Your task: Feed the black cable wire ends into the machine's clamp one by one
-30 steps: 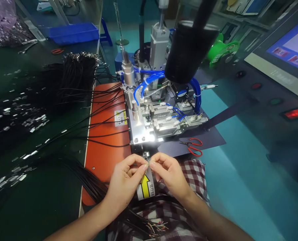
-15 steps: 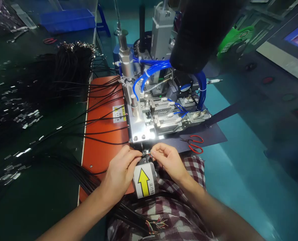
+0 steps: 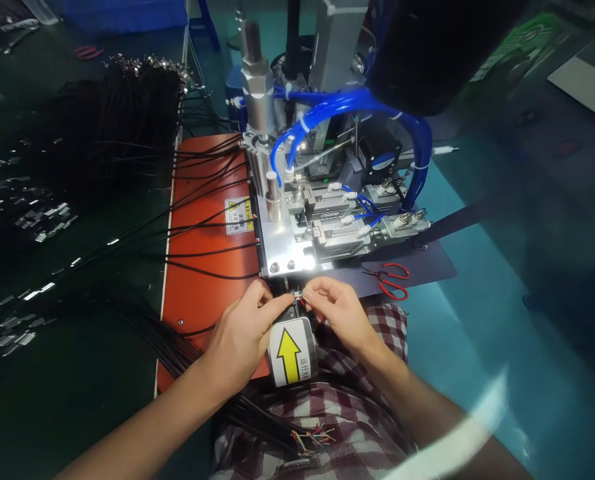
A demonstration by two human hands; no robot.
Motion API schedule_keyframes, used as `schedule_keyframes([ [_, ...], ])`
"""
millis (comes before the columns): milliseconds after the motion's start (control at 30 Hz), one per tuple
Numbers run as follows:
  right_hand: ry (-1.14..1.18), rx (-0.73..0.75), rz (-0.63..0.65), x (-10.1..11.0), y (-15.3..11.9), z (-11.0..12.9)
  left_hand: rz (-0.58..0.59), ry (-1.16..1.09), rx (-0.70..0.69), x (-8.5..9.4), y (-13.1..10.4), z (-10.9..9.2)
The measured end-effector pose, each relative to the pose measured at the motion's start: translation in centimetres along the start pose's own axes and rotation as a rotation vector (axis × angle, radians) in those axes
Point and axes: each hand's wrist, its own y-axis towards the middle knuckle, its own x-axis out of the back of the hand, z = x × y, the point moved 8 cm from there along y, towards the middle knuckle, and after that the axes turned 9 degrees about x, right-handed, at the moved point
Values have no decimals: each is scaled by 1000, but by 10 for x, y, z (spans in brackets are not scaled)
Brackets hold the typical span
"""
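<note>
My left hand [image 3: 245,333] reaches in with its fingers curled and the thumb stretched out against a small metal connector [image 3: 298,295]. A black cable [image 3: 201,331] runs under this hand; its held end is hidden by the fingers. My right hand [image 3: 337,310] pinches at the connector's other side, where a short red wire [image 3: 302,303] shows at the fingertips. Both hands meet over a small dark fixture [image 3: 292,312] at the front of the machine [image 3: 287,250]. Just below it sits a white label with a yellow arrow [image 3: 289,353] on a rounded housing.
Red-handled snips [image 3: 391,280] lie right of the hands. Several black cables cross the orange plate [image 3: 202,293] into the machine. A cable bundle with stripped coloured ends [image 3: 312,437] rests on the lap. Blue air tubes [image 3: 347,103] arch above. A dark cable pile [image 3: 142,100] lies at left.
My left thumb has stretched out onto the connector, and the fingers have curled back from the earlier pinch on the cable. My right hand stays close by. The view has shifted slightly.
</note>
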Motion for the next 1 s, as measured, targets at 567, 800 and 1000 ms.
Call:
schedule_keyframes([
  [567,2,6,2,1,1,-1,-5,8,13,-2,2,1],
  [800,-2,27,15,0,0,1,-5,49,1,-4,2,1],
  [1000,-20,35,10,2,0,2,-6,75,15,-4,1,2],
])
